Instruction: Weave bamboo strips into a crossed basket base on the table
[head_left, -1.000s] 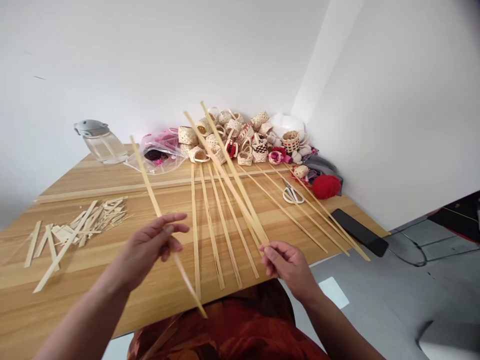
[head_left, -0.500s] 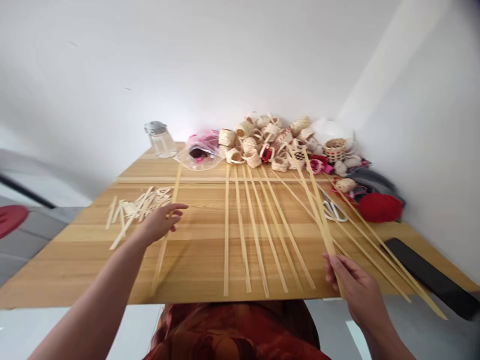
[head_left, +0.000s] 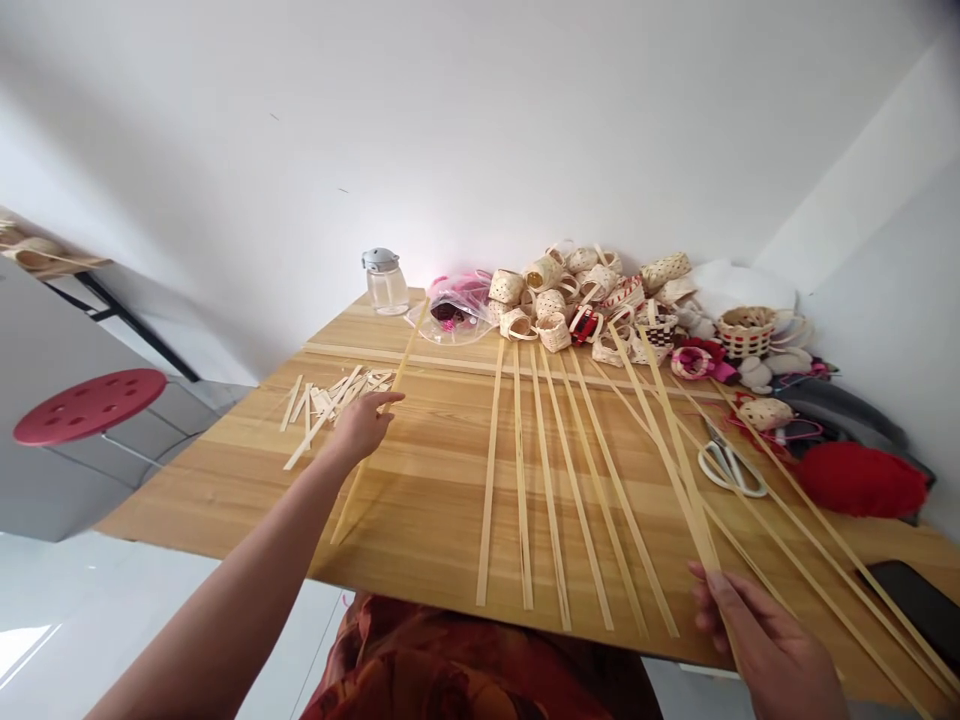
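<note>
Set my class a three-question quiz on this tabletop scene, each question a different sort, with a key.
1. True or false: the right hand holds thin, flat, pale-yellow strips.
2. Multiple choice: what stands just left of the see-through plastic bag with pink contents? A) fuzzy red ball B) clear bottle with a grey lid C) white-handled scissors
3. Fill the blank: the heap of short, flat, cream-coloured scraps lies nearer the ___ hand.

Key: 1. True. 2. B. 3. left.
</note>
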